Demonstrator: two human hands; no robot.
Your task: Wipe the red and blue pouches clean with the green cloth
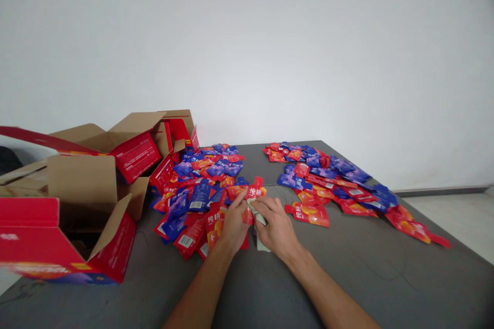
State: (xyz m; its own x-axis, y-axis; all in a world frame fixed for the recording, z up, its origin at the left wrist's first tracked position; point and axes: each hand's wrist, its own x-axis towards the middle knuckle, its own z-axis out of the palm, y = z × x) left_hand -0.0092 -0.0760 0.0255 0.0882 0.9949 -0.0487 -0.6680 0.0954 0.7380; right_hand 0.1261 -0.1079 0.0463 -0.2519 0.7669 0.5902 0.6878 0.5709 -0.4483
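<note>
A: Where was the pouch being handled?

B: Mid-table, between the two hands. A red pouch (pixel 256 190) with white lettering, its narrow neck pointing away toward the white wall (pixel 247 41).

A: State of the left hand?

B: The left hand (pixel 233 222) was partly closed, fingers gripping the pouch along its left side. Heaped red and blue pouches (pixel 199 197) lay just beside it.

A: And the right?

B: The right hand (pixel 275 227) was bent over a pale cloth (pixel 258 212), fingers curled down and closed on it, against the pouch. One end of the cloth showed below the palm. Fingertips partly hidden; could not tell how hard they pressed.

A: Nearby on that side?

B: A single red pouch (pixel 310 214) lay flat on the dark grey table (pixel 257 293), near the right hand. Beyond it, a long spread of mixed pouches (pixel 339 181) ran along the table's right side, some overlapping.

A: Far left?

B: An open red box (pixel 31 234), brown inside, flaps up. Behind it, more opened cartons (pixel 138 157) crowded together, reaching toward the wall.
</note>
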